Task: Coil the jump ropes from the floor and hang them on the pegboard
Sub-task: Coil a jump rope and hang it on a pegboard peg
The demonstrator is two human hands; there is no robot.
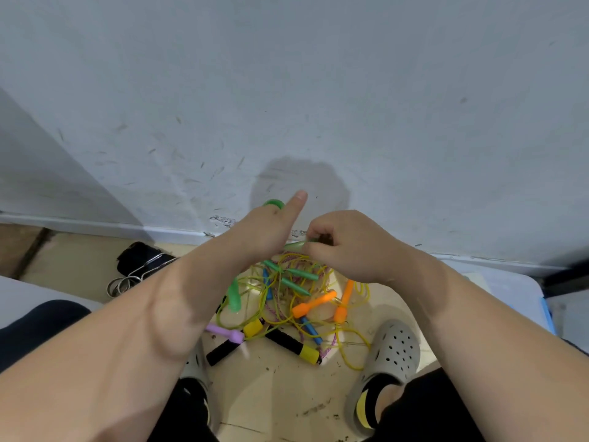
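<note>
A tangled pile of jump ropes [287, 301] lies on the tiled floor between my feet, with green, orange, blue, purple and black-and-yellow handles and yellow and pink cords. My left hand [271, 224] is raised above the pile and grips a green handle [274, 204], whose top shows above the fist; the thumb points up. My right hand [344, 244] is beside it, its fingers curled round another green handle [296, 245]. No pegboard is in view.
A white wall [287, 90] rises straight ahead, its baseboard just beyond the pile. A black object with metal rings [137, 266] lies on the floor at left. My feet in grey clogs [389, 358] flank the pile. A blue-edged white surface [510, 291] stands at right.
</note>
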